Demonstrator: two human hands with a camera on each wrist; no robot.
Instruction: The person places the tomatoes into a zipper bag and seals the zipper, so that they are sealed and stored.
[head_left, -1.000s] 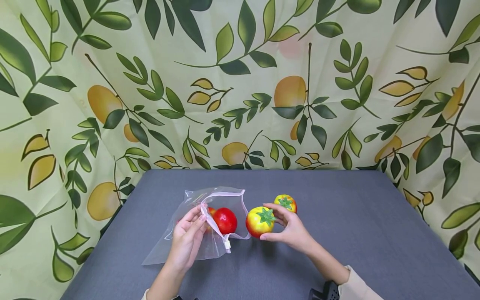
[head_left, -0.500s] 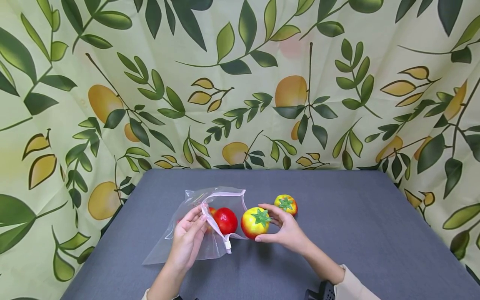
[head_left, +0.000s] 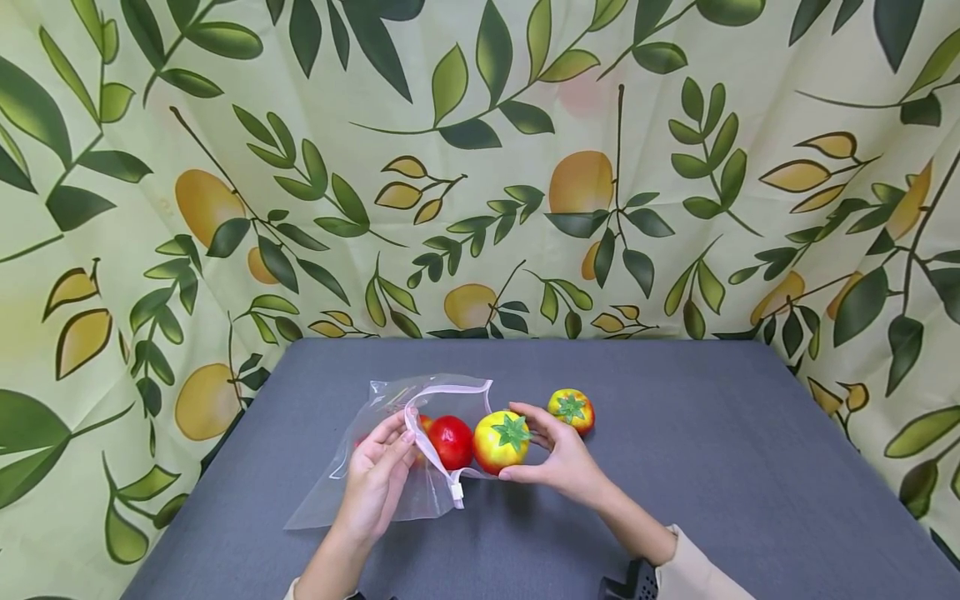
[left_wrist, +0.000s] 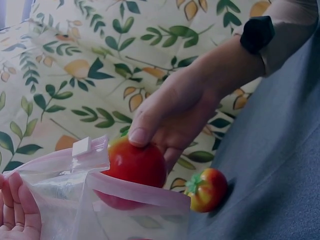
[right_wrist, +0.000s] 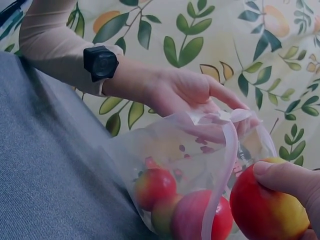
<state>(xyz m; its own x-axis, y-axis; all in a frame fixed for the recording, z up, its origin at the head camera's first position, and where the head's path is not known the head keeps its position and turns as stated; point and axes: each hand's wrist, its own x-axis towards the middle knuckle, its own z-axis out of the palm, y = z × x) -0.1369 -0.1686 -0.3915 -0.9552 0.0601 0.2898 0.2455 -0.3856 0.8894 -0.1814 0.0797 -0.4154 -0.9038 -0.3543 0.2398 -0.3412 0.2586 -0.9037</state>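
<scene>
A yellow-red tomato (head_left: 498, 443) is at the open, pink-rimmed mouth of 1 clear bag (head_left: 412, 498).

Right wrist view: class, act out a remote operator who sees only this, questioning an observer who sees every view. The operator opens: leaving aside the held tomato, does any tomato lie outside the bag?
Observer: Yes, one loose tomato lies on the table, outside the bag.
Operator: Where is it, compared with the right hand?
Observer: In the head view it lies just beyond that hand, farther from the person.
Operator: I see no green on the held tomato. Has it a leafy cap?
Observer: Yes, the head view shows a green, star-shaped leafy cap on it.
</scene>
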